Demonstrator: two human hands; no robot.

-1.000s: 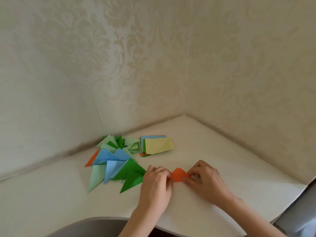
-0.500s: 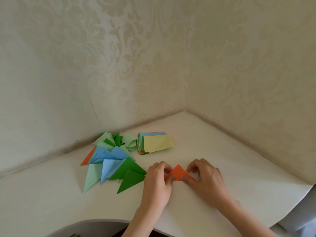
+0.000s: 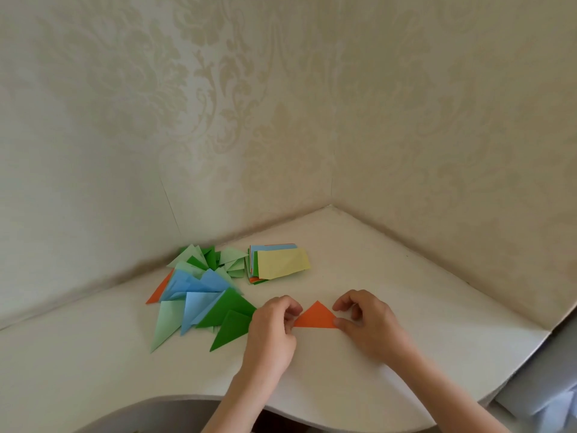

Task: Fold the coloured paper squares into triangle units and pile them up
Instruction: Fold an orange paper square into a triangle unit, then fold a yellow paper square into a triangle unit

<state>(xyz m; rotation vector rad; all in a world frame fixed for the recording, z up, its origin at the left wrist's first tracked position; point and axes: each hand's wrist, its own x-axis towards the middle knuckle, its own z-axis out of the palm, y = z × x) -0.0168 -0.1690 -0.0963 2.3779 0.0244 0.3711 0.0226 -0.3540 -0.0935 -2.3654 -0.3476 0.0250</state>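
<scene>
A single head-worn view looks forward and down from above the near curved edge of the white corner table (image 3: pixel 390 276), facing the corner where two patterned walls (image 3: pixel 437 120) meet behind it. The wide lens bends the table's edges. The camera sits close over the table: both forearms enter from the bottom of the frame, and the table's near edge cuts across the lower part.
</scene>
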